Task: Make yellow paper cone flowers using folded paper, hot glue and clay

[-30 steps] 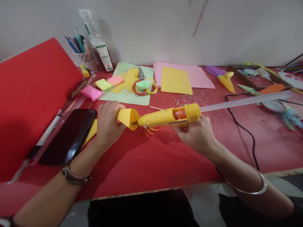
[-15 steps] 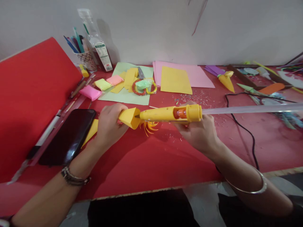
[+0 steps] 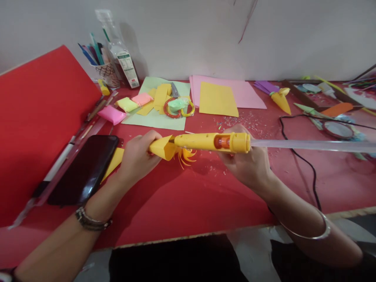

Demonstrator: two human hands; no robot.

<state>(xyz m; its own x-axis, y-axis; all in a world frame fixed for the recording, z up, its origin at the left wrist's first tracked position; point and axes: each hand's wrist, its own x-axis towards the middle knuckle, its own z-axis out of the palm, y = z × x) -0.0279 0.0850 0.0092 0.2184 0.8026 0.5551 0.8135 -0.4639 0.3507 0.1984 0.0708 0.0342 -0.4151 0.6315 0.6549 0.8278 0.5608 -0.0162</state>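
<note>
Glue gun level over the red table, nozzle at the rim of a yellow paper piece

Head view: the left hand pinches the yellow paper piece between fingers and thumb; the right hand closes on the gun from below, a clear glue stick jutting from its back

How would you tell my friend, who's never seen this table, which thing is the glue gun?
Find the red table, then the right hand over it. That hand holds the yellow glue gun, pointing at the folded yellow paper in the left hand. Unlike the flat yellow sheet beyond it, it has a long, clear stick poking from its back.
</note>
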